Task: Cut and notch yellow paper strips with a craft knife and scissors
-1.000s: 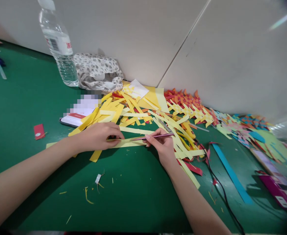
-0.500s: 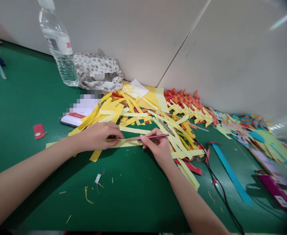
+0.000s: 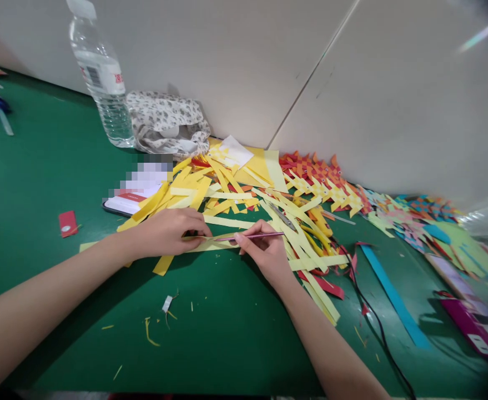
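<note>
My right hand (image 3: 262, 250) pinches a slim purple pen-like tool (image 3: 268, 235). Its thin tip points left and reaches close to the fingertips of my left hand; I cannot tell whether it is a blade. My left hand (image 3: 177, 232) is closed, with thumb and fingers together on a pale yellow paper strip (image 3: 222, 244) lying flat on the table. That strip runs on under the left wrist and out to its left. Behind both hands spreads a loose heap of yellow paper strips (image 3: 194, 191), and a metal tool, perhaps scissors (image 3: 283, 216), lies among them.
Behind the heap stand a water bottle (image 3: 102, 83) and a patterned pouch (image 3: 171, 122). A phone (image 3: 129, 200) lies left of the strips. Woven paper shapes (image 3: 322, 189) line the wall. At right are a black cable (image 3: 372, 311), a blue strip (image 3: 393, 294) and a magenta device (image 3: 471, 328).
My right hand and the purple tool have shifted slightly left, and the tool's back end sits a little lower. My left hand stays in place on the strip.
</note>
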Action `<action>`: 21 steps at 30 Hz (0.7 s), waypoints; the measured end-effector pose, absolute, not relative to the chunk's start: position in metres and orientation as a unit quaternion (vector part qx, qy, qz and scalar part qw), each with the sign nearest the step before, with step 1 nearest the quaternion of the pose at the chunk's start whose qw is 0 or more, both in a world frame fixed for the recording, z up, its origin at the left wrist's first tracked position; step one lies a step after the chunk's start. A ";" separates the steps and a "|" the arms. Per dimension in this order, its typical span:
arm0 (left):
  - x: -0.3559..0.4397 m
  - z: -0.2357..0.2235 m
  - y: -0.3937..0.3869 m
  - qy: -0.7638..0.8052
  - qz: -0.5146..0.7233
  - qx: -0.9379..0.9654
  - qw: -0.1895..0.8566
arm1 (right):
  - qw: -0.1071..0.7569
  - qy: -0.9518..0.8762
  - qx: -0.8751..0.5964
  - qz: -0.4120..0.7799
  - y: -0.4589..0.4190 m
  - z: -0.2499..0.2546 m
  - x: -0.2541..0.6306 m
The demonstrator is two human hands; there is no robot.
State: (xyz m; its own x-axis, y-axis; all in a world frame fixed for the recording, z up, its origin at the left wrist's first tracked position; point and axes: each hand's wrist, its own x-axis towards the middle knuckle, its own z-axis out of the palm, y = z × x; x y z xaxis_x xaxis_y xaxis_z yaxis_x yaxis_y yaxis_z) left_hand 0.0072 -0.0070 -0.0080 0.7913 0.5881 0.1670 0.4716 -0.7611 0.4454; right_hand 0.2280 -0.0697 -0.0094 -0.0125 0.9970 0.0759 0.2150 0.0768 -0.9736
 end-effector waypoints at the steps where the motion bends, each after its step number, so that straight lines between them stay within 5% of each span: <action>1: 0.007 -0.008 -0.007 0.286 0.151 0.927 0.193 | 0.461 -0.568 -0.532 0.426 -0.069 -0.009 0.230; 21: 0.007 -0.008 -0.007 0.286 0.147 0.928 0.190 | 0.459 -0.569 -0.542 0.414 -0.068 -0.006 0.232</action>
